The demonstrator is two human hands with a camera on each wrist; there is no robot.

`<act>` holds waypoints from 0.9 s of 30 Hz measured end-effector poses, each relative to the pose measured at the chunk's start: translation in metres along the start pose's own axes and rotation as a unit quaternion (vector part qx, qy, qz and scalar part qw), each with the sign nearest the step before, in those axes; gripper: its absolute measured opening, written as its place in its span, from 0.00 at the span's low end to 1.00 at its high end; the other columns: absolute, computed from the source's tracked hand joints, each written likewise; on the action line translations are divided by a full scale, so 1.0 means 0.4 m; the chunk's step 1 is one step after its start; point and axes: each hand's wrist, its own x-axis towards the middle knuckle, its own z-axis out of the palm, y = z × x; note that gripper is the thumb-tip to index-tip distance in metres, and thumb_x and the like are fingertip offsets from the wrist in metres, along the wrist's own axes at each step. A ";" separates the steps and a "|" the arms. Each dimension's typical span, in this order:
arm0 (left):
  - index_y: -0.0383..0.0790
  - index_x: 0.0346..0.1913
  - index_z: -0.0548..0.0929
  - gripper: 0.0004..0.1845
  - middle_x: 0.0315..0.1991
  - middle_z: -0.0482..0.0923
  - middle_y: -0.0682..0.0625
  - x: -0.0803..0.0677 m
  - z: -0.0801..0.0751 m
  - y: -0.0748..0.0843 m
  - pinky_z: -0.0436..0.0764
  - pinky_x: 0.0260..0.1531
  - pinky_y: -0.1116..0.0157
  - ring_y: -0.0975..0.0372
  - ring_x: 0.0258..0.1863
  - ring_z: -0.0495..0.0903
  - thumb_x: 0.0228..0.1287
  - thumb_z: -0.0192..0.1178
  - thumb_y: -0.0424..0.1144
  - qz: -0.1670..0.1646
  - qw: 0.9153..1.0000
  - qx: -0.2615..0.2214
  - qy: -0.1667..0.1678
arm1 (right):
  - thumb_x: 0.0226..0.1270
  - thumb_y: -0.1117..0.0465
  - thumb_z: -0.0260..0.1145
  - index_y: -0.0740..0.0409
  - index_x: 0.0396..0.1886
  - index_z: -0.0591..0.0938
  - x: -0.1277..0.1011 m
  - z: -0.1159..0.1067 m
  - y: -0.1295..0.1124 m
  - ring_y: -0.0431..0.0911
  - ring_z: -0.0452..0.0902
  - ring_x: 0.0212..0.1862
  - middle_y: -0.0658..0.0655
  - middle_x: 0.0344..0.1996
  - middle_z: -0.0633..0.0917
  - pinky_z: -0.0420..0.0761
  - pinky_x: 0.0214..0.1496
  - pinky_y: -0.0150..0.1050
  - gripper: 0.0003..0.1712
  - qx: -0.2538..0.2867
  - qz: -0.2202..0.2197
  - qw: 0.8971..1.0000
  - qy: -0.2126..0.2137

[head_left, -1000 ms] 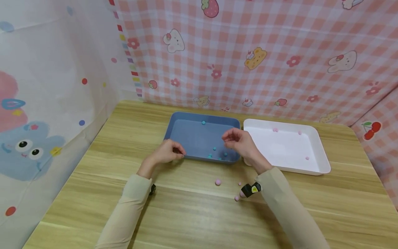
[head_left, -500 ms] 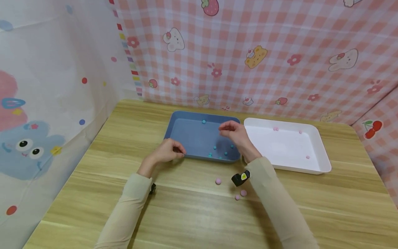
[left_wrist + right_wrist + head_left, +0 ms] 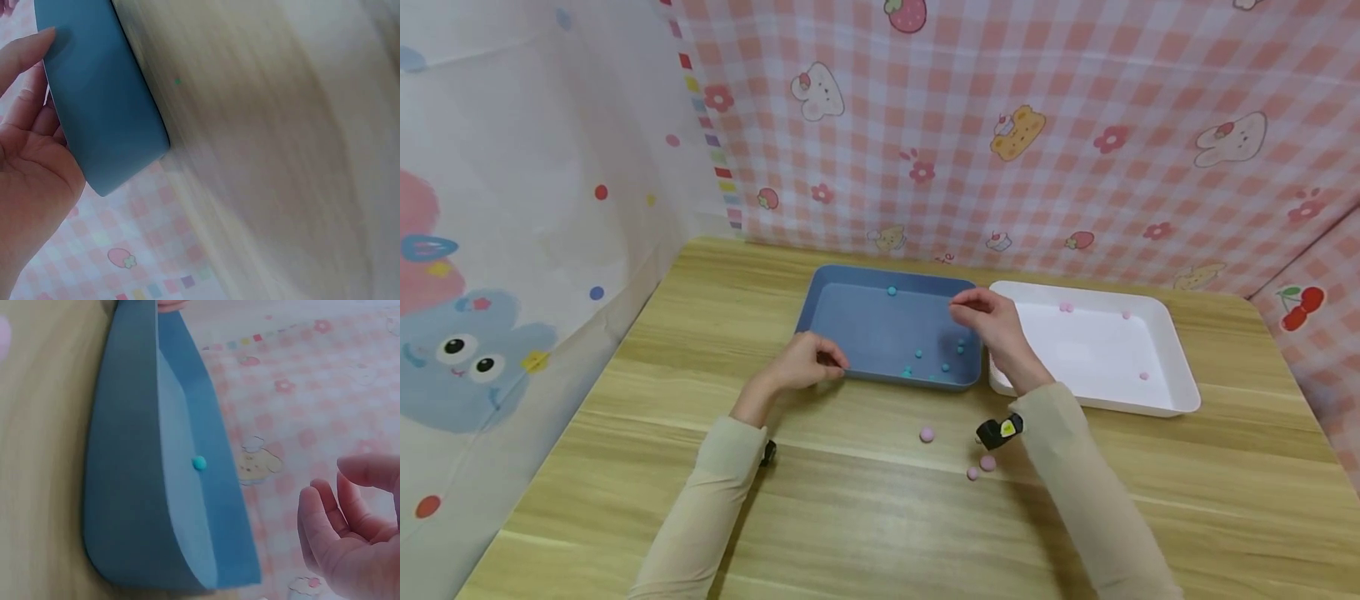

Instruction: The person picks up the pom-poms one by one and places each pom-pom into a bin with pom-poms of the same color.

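My left hand [image 3: 805, 363] grips the near-left rim of a shallow blue tray [image 3: 853, 325]. In the left wrist view the thumb lies on the outer wall of the tray [image 3: 103, 94] and the other fingers go behind the rim. Above the tray's right edge hovers my right hand [image 3: 1000, 332]. The right wrist view shows this hand [image 3: 350, 540] loosely bent, thumb and fingers apart, nothing between them. Several small teal balls lie in the tray, mostly at its near right; one teal ball [image 3: 892, 291] sits at the back wall.
A white tray [image 3: 1090, 354] with several small pink balls stands right beside the blue one. On the wooden table in front lie a pink ball [image 3: 927, 435] and two more near the right wrist's black camera [image 3: 1000, 431]. A checked cloth [image 3: 925, 125] hangs behind.
My right hand has shifted a little left and up, then back right toward the white tray. Teal balls near the blue tray's right wall have come into sight. The left hand stays put.
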 end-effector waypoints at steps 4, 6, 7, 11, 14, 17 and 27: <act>0.29 0.32 0.84 0.04 0.29 0.83 0.44 0.000 0.001 0.003 0.77 0.32 0.68 0.63 0.29 0.78 0.55 0.61 0.23 0.001 1.000 -0.001 -0.001 | 0.63 0.66 0.63 0.66 0.40 0.78 -0.020 -0.041 -0.006 0.38 0.75 0.36 0.46 0.31 0.81 0.75 0.44 0.31 0.08 0.001 -0.019 1.000 -0.017; 0.30 0.32 0.85 0.04 0.29 0.83 0.44 0.000 0.001 0.005 0.77 0.31 0.68 0.63 0.29 0.78 0.55 0.61 0.23 0.002 1.000 -0.001 0.000 | 0.63 0.66 0.63 0.65 0.40 0.78 -0.031 -0.063 -0.007 0.38 0.76 0.37 0.47 0.32 0.81 0.76 0.45 0.31 0.08 0.004 -0.029 0.999 -0.027; 0.30 0.32 0.85 0.04 0.29 0.83 0.44 0.000 0.001 0.005 0.77 0.31 0.68 0.63 0.29 0.78 0.55 0.61 0.24 0.002 1.000 0.000 -0.001 | 0.63 0.66 0.63 0.65 0.40 0.78 -0.038 -0.074 -0.007 0.38 0.76 0.37 0.47 0.32 0.82 0.76 0.45 0.31 0.07 0.006 -0.033 0.999 -0.030; 0.30 0.32 0.85 0.03 0.29 0.83 0.45 0.001 0.002 0.004 0.77 0.32 0.67 0.63 0.29 0.78 0.56 0.61 0.24 0.009 1.000 0.008 0.000 | 0.64 0.66 0.62 0.62 0.38 0.79 -0.070 -0.118 -0.003 0.38 0.76 0.38 0.45 0.32 0.82 0.76 0.45 0.29 0.04 0.003 -0.039 0.999 -0.034; 0.30 0.32 0.85 0.03 0.29 0.83 0.45 0.002 0.003 0.001 0.77 0.32 0.66 0.62 0.30 0.78 0.55 0.61 0.24 0.015 1.000 0.012 0.001 | 0.64 0.66 0.63 0.62 0.38 0.79 -0.096 -0.149 0.000 0.38 0.76 0.38 0.46 0.33 0.82 0.76 0.45 0.28 0.04 -0.002 -0.041 0.999 -0.034; 0.30 0.32 0.85 0.03 0.29 0.83 0.45 0.002 0.004 -0.002 0.77 0.32 0.66 0.62 0.29 0.78 0.55 0.62 0.25 0.019 1.000 0.015 0.003 | 0.64 0.64 0.64 0.63 0.38 0.79 -0.119 -0.178 0.003 0.38 0.77 0.39 0.46 0.34 0.82 0.76 0.45 0.27 0.07 -0.007 -0.046 0.998 -0.034; 0.31 0.33 0.85 0.04 0.29 0.83 0.46 -0.001 0.009 0.008 0.76 0.31 0.67 0.63 0.28 0.77 0.56 0.63 0.27 0.013 1.000 0.017 0.013 | 0.63 0.68 0.63 0.64 0.39 0.79 -0.168 -0.279 0.041 0.36 0.77 0.38 0.45 0.34 0.83 0.76 0.42 0.24 0.06 0.000 -0.066 0.998 -0.006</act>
